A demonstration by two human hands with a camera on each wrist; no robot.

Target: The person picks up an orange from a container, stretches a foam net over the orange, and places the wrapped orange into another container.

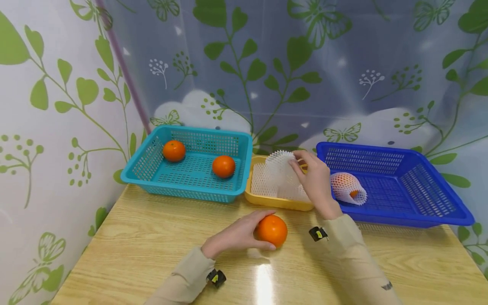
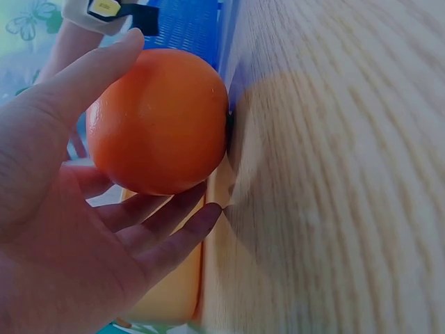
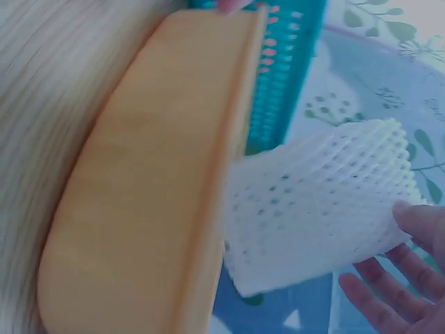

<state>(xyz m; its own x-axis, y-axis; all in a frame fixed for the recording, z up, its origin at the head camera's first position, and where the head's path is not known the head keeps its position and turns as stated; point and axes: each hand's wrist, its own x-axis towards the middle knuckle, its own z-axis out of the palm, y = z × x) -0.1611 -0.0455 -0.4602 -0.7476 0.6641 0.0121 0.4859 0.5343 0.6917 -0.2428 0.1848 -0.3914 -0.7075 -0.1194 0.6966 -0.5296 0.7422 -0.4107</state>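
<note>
Holding the orange fruit (image 1: 273, 231) on the table (image 1: 171, 237) in front of the yellow tray (image 1: 274, 202), my left hand (image 1: 243, 233) cups it between thumb and curved fingers, spread about as wide as the fruit itself. My right hand (image 1: 314, 176) pinches a foam net (image 1: 280, 163) by its upper edge, thumb and fingertips nearly closed on the thin mesh. For a sound lift, I should take a single layer at the rim, raise it until the lower end clears the tray wall, and avoid crushing the mouth flat, since a collapsed net would probably be slow to open. Pressure on the fruit should be light and even: enough to prevent rolling, not enough to bruise. The head view alone shows the full layout: other nets (image 1: 261, 182) in the tray, loose fruits (image 1: 223, 166) in the teal basket (image 1: 183, 192), and a netted fruit (image 1: 345, 186) in the blue basket (image 1: 404, 218). My left wrist view adds a dark patch (image 2: 229, 124) where the fruit meets the wood, hidden from above. My right wrist view shows the net slanting up beyond the tray's rim, with my lower fingers loose beneath its edge.
</note>
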